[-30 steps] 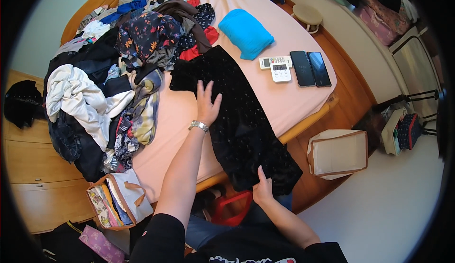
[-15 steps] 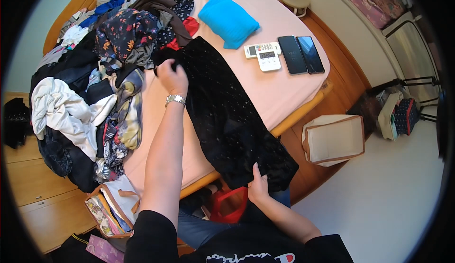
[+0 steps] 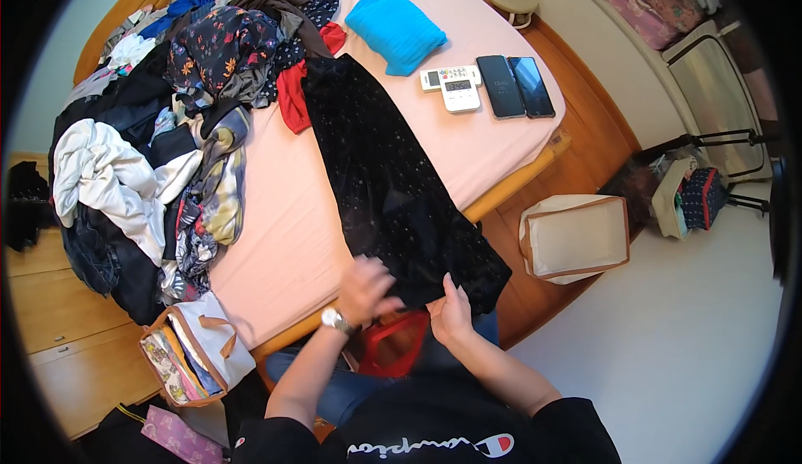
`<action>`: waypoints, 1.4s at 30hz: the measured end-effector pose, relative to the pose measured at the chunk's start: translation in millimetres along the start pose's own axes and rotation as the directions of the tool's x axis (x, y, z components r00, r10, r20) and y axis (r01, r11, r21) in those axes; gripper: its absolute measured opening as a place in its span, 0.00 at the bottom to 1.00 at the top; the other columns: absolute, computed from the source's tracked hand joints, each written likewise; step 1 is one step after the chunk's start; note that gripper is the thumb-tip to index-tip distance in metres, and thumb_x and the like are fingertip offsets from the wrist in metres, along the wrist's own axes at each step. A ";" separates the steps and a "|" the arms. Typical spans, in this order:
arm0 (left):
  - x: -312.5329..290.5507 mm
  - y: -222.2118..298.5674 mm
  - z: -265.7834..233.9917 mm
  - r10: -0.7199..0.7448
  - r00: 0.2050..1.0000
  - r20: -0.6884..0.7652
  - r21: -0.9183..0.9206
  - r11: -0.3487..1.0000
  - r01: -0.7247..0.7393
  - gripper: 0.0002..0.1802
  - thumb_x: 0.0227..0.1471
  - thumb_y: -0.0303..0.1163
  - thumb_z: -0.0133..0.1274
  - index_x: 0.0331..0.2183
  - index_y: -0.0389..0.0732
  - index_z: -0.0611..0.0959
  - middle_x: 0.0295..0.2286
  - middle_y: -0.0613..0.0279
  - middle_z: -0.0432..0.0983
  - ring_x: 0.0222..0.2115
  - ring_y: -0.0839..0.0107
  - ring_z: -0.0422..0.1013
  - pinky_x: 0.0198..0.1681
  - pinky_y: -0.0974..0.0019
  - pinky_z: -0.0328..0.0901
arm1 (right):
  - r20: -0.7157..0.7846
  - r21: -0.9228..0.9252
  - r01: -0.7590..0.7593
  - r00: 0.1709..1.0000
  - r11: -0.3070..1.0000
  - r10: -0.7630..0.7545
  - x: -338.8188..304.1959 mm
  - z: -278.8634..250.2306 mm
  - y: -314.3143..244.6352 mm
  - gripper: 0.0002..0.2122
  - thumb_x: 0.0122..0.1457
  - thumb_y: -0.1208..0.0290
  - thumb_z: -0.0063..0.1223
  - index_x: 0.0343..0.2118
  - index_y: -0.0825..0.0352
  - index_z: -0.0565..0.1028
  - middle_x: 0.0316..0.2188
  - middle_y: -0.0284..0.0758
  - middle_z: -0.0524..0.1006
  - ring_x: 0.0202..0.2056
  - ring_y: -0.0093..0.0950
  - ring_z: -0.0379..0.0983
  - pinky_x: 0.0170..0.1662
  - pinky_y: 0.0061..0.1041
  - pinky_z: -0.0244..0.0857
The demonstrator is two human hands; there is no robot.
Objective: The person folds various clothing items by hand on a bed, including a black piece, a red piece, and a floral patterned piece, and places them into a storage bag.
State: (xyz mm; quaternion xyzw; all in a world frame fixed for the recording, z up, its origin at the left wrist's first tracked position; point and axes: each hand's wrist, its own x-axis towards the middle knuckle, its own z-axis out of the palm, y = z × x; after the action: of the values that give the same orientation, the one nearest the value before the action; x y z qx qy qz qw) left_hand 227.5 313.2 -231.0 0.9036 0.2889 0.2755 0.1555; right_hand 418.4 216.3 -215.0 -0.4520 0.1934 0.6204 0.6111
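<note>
A long black velvety garment with small glittery specks [image 3: 380, 159] lies stretched over the bed's front edge, narrower at its far end. Its near end hangs toward my lap. My right hand [image 3: 451, 315] is at the near hem, thumb on top and the other fingers partly hidden by the cloth. My left hand [image 3: 368, 290], with a wristwatch on its wrist, hovers by the left side of that same near end. Its fingers are apart and a little blurred, with nothing in them. Beside the garment's far end lies a piece of red cloth [image 3: 292, 101].
A big heap of mixed clothes [image 3: 125, 180] covers the bed's left side. To the right lie a blue folded cloth [image 3: 395, 31], a white timer [image 3: 460, 96] and two phones [image 3: 499, 88]. A filled fabric box [image 3: 230, 355] stands front left; a cream fabric bin [image 3: 576, 238] sits right.
My left hand has let go of the garment's far end and come back to its near end. The red cloth now shows more. My right hand stays at the hem.
</note>
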 end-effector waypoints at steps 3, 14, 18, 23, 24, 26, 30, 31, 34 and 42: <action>-31.5 36.1 14.0 -0.064 0.930 0.362 0.149 0.989 0.010 0.32 0.50 0.38 0.59 0.57 0.46 0.75 0.59 0.54 0.66 0.62 0.56 0.61 0.66 0.45 0.51 | 0.070 -0.135 0.007 0.998 0.991 0.002 -13.2 -20.9 0.5 0.17 0.68 0.65 0.51 0.55 0.66 0.66 0.49 0.39 0.75 0.51 0.33 0.74 0.56 0.35 0.66; -58.4 34.3 35.3 0.005 0.993 0.120 0.244 0.969 -0.035 0.21 0.52 0.29 0.49 0.49 0.42 0.79 0.47 0.53 0.73 0.55 0.56 0.67 0.62 0.46 0.59 | 0.934 0.012 0.593 0.281 -0.805 0.220 -22.5 -48.8 -142.5 0.25 0.50 0.79 0.52 0.55 0.63 0.74 0.61 0.47 0.67 0.58 0.44 0.66 0.61 0.43 0.57; -52.9 41.1 6.4 0.040 0.992 0.120 0.036 0.998 -0.044 0.10 0.53 0.27 0.53 0.40 0.39 0.80 0.36 0.54 0.77 0.46 0.57 0.74 0.63 0.45 0.60 | 0.858 0.193 0.726 0.202 -0.660 0.472 -3.4 -33.0 -160.1 0.16 0.51 0.77 0.53 0.45 0.65 0.77 0.54 0.41 0.75 0.56 0.38 0.69 0.62 0.41 0.59; -40.2 38.4 -34.5 -0.573 0.763 0.299 -0.316 0.695 0.646 0.09 0.62 0.32 0.50 0.36 0.35 0.79 0.34 0.54 0.80 0.38 0.56 0.75 0.51 0.62 0.68 | 0.805 -0.281 0.907 0.401 -0.313 0.438 -3.5 69.4 -165.4 0.11 0.50 0.81 0.54 0.38 0.69 0.76 0.38 0.38 0.81 0.43 0.36 0.77 0.49 0.33 0.69; -40.6 19.0 -29.4 -0.690 0.671 0.270 -0.485 0.505 0.714 0.12 0.64 0.35 0.49 0.38 0.36 0.79 0.35 0.56 0.80 0.39 0.60 0.75 0.48 0.64 0.68 | 0.789 -0.500 0.856 0.514 -0.133 0.337 13.7 87.9 -159.8 0.10 0.52 0.81 0.55 0.39 0.69 0.75 0.36 0.37 0.81 0.41 0.31 0.76 0.46 0.30 0.69; -19.9 -15.8 -15.0 -0.828 0.501 0.252 -0.792 0.120 0.598 0.17 0.67 0.41 0.45 0.41 0.37 0.80 0.38 0.61 0.80 0.40 0.69 0.74 0.47 0.67 0.67 | 0.740 -0.671 0.724 0.668 0.161 0.080 59.8 106.9 -142.2 0.10 0.57 0.78 0.57 0.42 0.70 0.74 0.35 0.35 0.80 0.38 0.24 0.75 0.43 0.26 0.70; 13.6 -8.2 -34.7 -0.845 0.425 0.324 -0.937 -0.226 0.266 0.22 0.65 0.47 0.50 0.47 0.38 0.80 0.42 0.64 0.78 0.42 0.73 0.72 0.51 0.66 0.67 | 0.590 -0.629 0.604 0.781 0.490 -0.206 87.3 115.6 -94.5 0.19 0.61 0.70 0.61 0.49 0.75 0.70 0.41 0.39 0.78 0.41 0.26 0.74 0.46 0.25 0.69; 9.1 -4.2 -26.5 -0.837 0.510 0.197 -0.964 -0.071 0.254 0.21 0.64 0.44 0.53 0.47 0.36 0.80 0.41 0.65 0.78 0.41 0.75 0.72 0.50 0.67 0.67 | 0.539 -0.660 0.579 0.809 0.478 -0.235 101.9 106.7 -88.2 0.21 0.62 0.68 0.61 0.51 0.77 0.69 0.42 0.41 0.78 0.42 0.27 0.75 0.46 0.25 0.70; 29.5 18.8 -15.0 -0.926 0.376 0.045 -0.792 0.196 0.578 0.17 0.62 0.40 0.57 0.41 0.34 0.82 0.31 0.65 0.78 0.34 0.75 0.72 0.41 0.68 0.68 | 0.622 -0.663 0.719 0.685 0.210 -0.379 134.7 89.4 -87.8 0.17 0.64 0.63 0.56 0.47 0.73 0.73 0.40 0.45 0.80 0.41 0.36 0.77 0.46 0.31 0.70; 7.3 -21.5 -10.4 -0.867 0.476 -0.149 -0.427 0.490 0.760 0.18 0.60 0.41 0.57 0.36 0.32 0.78 0.27 0.55 0.75 0.29 0.65 0.69 0.37 0.64 0.66 | 0.777 -0.604 0.719 0.436 -0.344 -0.454 123.6 71.7 -91.8 0.09 0.58 0.69 0.61 0.35 0.69 0.74 0.35 0.47 0.76 0.38 0.51 0.73 0.42 0.42 0.68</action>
State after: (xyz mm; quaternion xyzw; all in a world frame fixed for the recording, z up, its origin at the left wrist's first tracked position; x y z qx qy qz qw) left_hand 216.9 335.8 -229.2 0.5527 0.6641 0.3606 0.3514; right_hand 500.0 361.6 -247.9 -0.6774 -0.5829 0.2008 0.4012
